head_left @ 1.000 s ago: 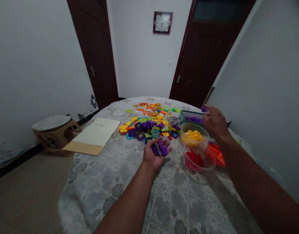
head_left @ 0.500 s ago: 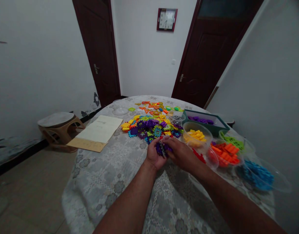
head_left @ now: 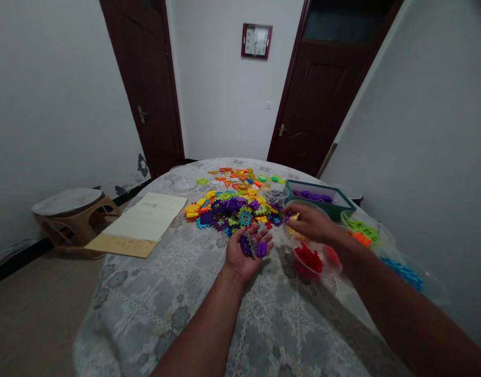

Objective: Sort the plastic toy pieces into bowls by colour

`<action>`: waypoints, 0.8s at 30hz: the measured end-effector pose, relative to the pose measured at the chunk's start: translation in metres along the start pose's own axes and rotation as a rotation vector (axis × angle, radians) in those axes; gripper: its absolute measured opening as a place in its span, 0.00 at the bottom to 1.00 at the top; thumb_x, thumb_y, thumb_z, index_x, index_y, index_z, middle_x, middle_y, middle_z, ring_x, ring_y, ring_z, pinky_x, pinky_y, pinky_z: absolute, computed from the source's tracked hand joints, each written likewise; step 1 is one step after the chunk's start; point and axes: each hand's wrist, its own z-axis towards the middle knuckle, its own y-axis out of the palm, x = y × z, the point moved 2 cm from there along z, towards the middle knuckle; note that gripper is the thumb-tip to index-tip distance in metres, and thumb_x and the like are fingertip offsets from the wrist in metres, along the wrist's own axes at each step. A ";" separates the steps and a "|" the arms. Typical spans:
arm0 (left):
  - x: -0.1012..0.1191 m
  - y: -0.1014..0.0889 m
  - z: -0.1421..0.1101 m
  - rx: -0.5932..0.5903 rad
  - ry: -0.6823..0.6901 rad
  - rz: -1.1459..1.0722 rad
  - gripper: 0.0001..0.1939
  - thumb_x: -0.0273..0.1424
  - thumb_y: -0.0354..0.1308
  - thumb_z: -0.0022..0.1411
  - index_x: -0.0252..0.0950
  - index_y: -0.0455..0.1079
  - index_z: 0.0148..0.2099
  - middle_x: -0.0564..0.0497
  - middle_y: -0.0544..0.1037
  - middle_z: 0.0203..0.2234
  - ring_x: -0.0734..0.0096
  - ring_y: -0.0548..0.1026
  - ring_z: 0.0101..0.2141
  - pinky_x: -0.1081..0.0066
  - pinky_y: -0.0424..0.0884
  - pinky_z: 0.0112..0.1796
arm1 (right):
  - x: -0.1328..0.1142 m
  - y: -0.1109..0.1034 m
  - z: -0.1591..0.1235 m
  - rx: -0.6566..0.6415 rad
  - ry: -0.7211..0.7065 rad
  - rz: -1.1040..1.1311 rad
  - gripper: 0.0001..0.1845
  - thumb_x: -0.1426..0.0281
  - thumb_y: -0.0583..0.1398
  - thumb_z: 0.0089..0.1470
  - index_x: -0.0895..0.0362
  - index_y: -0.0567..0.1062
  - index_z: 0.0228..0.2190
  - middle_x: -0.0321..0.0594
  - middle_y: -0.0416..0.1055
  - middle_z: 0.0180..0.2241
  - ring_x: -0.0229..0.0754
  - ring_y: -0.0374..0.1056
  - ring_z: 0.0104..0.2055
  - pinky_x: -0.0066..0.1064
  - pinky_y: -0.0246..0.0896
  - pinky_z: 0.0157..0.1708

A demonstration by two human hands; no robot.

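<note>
My left hand (head_left: 246, 251) lies palm up over the near side of the pile, its fingers loosely spread. On its palm rest several small plastic building pieces (head_left: 261, 248), purple and grey. To the right, my right hand (head_left: 309, 220) hovers above the tub of yellow pieces (head_left: 297, 226), thumb and fingers pinched on a small purple building piece (head_left: 288, 215). It partly hides that tub. Just beyond my left hand spreads the mixed pile of building pieces (head_left: 232, 209), mostly purple, yellow, blue and green.
A green box (head_left: 342, 207) with purple pieces stands behind my right hand. Nearer are a tub of red pieces (head_left: 309, 259), green pieces (head_left: 361, 228) and blue pieces (head_left: 403, 272). A small tub of grey pieces (head_left: 277, 196) adjoins the box. An open notebook (head_left: 146, 214) lies left.
My right hand came from the green box to my left palm, then moved right and away with a purple piece. My left hand stayed palm up.
</note>
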 end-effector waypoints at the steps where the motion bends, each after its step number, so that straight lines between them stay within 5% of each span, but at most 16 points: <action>1: 0.000 0.000 0.000 0.004 0.005 -0.002 0.17 0.37 0.56 0.64 0.30 0.74 0.48 0.33 0.81 0.43 0.47 0.82 0.44 0.50 0.77 0.46 | 0.013 -0.009 0.011 0.091 0.018 -0.042 0.16 0.68 0.62 0.54 0.52 0.81 0.45 0.39 0.80 0.37 0.44 0.76 0.37 0.34 0.71 0.42; 5: 0.002 -0.001 0.002 0.005 0.018 -0.011 0.17 0.37 0.56 0.64 0.30 0.74 0.49 0.33 0.81 0.43 0.46 0.81 0.47 0.51 0.77 0.47 | 0.055 -0.037 0.042 0.408 0.135 -0.132 0.22 0.71 0.58 0.56 0.58 0.78 0.52 0.53 0.76 0.52 0.56 0.70 0.57 0.51 0.61 0.60; 9: 0.003 -0.001 0.001 0.003 0.041 -0.021 0.18 0.36 0.56 0.63 0.29 0.74 0.50 0.32 0.81 0.43 0.47 0.81 0.47 0.52 0.77 0.47 | 0.049 -0.034 0.035 0.543 0.063 -0.183 0.23 0.73 0.56 0.57 0.61 0.76 0.53 0.56 0.73 0.55 0.57 0.66 0.61 0.53 0.58 0.64; 14: 0.003 0.001 0.001 -0.040 0.071 -0.035 0.19 0.36 0.56 0.62 0.29 0.73 0.51 0.31 0.81 0.44 0.46 0.81 0.47 0.52 0.77 0.46 | -0.017 0.016 -0.019 0.206 -0.226 -0.009 0.16 0.71 0.59 0.61 0.53 0.78 0.50 0.49 0.75 0.53 0.51 0.73 0.53 0.47 0.70 0.54; 18: 0.001 0.001 0.001 -0.074 0.079 -0.040 0.21 0.35 0.56 0.62 0.29 0.74 0.53 0.34 0.81 0.41 0.54 0.81 0.41 0.57 0.78 0.43 | -0.058 0.058 -0.055 -0.077 -0.313 0.010 0.25 0.76 0.59 0.60 0.50 0.73 0.58 0.46 0.68 0.62 0.48 0.72 0.56 0.42 0.71 0.53; 24: 0.000 0.001 -0.001 -0.073 0.035 -0.008 0.21 0.34 0.55 0.62 0.28 0.75 0.53 0.33 0.81 0.43 0.54 0.81 0.40 0.59 0.78 0.40 | -0.066 0.074 -0.056 -0.145 -0.252 -0.126 0.21 0.75 0.57 0.63 0.50 0.75 0.55 0.47 0.72 0.58 0.49 0.73 0.55 0.36 0.71 0.49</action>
